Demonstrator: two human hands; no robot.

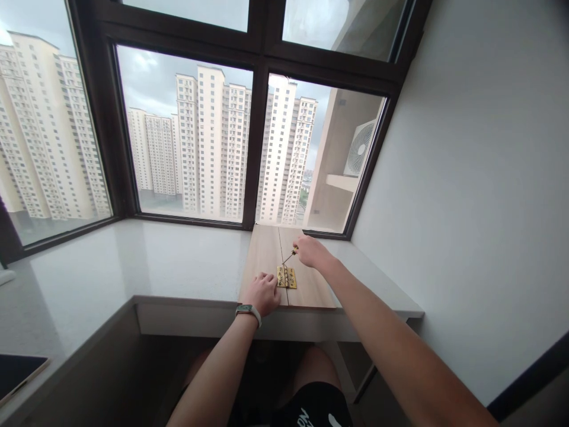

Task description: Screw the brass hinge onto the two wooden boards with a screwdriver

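A brass hinge (287, 277) lies flat across the seam between two light wooden boards (262, 249), one leaf on each board. My right hand (311, 251) is closed around the yellowish handle of a screwdriver (289, 257). Its thin shaft slants down to the left, with the tip by the hinge's far end; whether it touches a screw is too small to tell. My left hand (265, 293) rests on the left board with bent fingers, close against the hinge's left edge. A watch (249, 311) with a pale strap is on my left wrist.
The boards lie on a white windowsill counter (186, 267), their near edge at its front edge. A wall (466, 178) rises on the right and dark window frames (255, 142) stand behind. A dark-screened device (20, 375) lies at the lower left. My legs are beneath the counter.
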